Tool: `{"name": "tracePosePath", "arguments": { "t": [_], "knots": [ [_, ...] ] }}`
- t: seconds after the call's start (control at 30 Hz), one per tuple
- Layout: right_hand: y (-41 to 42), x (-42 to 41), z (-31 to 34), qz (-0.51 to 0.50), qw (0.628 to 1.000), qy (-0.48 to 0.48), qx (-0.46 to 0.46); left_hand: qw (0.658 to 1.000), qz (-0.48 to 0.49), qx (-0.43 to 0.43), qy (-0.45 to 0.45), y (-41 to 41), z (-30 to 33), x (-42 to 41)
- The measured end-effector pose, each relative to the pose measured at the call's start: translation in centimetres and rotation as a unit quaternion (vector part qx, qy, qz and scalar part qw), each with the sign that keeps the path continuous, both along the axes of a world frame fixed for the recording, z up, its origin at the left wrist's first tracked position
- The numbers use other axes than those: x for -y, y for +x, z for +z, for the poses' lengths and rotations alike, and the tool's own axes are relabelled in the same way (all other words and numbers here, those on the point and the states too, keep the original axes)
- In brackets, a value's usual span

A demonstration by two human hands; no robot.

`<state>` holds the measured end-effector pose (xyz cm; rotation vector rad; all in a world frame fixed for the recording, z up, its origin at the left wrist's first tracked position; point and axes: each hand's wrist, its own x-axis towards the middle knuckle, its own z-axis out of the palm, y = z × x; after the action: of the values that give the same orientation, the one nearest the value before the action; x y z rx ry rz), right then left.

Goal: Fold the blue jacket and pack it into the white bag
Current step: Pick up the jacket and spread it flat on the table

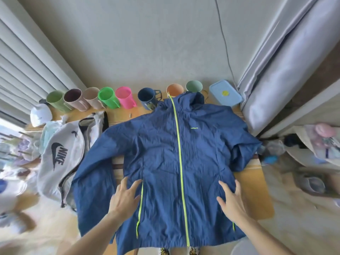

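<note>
I am getting only one view, from the head camera, which is looking forward and steeply down over the tabletop (255,190) from the near edge. It is sitting close: the blue jacket (165,153) is filling the middle of the frame, and both forearms are entering from the bottom, with the left hand (125,197) and right hand (231,201) low in the picture. The wide lens is bending the edges, so the wall behind is leaning away at the top and the curtains are bowing inward at both sides. With no second view, nothing is being shared.
</note>
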<state>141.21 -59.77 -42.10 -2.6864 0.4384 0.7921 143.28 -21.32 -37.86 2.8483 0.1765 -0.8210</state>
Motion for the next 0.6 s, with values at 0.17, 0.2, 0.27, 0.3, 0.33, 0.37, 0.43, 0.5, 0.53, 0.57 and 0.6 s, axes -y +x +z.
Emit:
{"name": "tracePosePath", "arguments": {
  "t": [0.17, 0.2, 0.27, 0.3, 0.33, 0.37, 0.43, 0.5, 0.53, 0.57, 0.6],
  "knots": [
    [-1.5, 0.1, -2.1, -0.032, 0.998, -0.032, 0.047, 0.996, 0.086, -0.026, -0.007, -1.6, -2.9, -0.4],
    [-1.6, 0.2, -2.3, -0.030, 0.998, -0.028, 0.054, 0.997, 0.075, -0.022, 0.000, -1.8, -3.2, -0.6],
    [-1.7, 0.2, -2.0, -0.016, 0.997, -0.040, 0.060, 0.998, 0.059, -0.025, 0.002, -1.9, -3.5, -1.0],
    [-1.9, 0.1, -1.6, -0.007, 0.997, -0.052, 0.048, 0.998, 0.047, -0.029, 0.009, -2.0, -3.4, -1.2],
    [-2.1, 0.1, -1.0, 0.004, 0.997, -0.065, 0.030, 0.999, 0.031, -0.040, 0.020, -2.1, -3.3, -1.4],
    [-2.3, 0.1, -0.5, 0.010, 0.997, -0.078, 0.009, 0.998, 0.018, -0.053, 0.031, -2.1, -3.0, -1.5],
    [-2.0, 0.0, 0.6, -0.004, 0.996, -0.093, -0.002, 0.997, 0.014, -0.065, 0.042, -1.7, -2.1, -1.4],
    [0.2, -0.4, 1.8, -0.052, 0.994, -0.080, 0.051, 0.998, -0.002, -0.031, 0.058, 0.0, -1.0, -0.7],
    [2.1, -0.7, 2.5, -0.076, 0.992, -0.057, 0.085, 0.998, -0.017, -0.003, 0.064, 1.3, -0.6, -0.2],
    [4.4, -1.1, 3.4, -0.090, 0.988, -0.027, 0.121, 0.997, -0.027, 0.031, 0.060, 2.7, -0.1, 0.4],
    [7.0, -1.6, 4.6, -0.104, 0.982, 0.008, 0.155, 0.996, -0.032, 0.065, 0.045, 4.2, 0.3, 1.1]
  ]
}}
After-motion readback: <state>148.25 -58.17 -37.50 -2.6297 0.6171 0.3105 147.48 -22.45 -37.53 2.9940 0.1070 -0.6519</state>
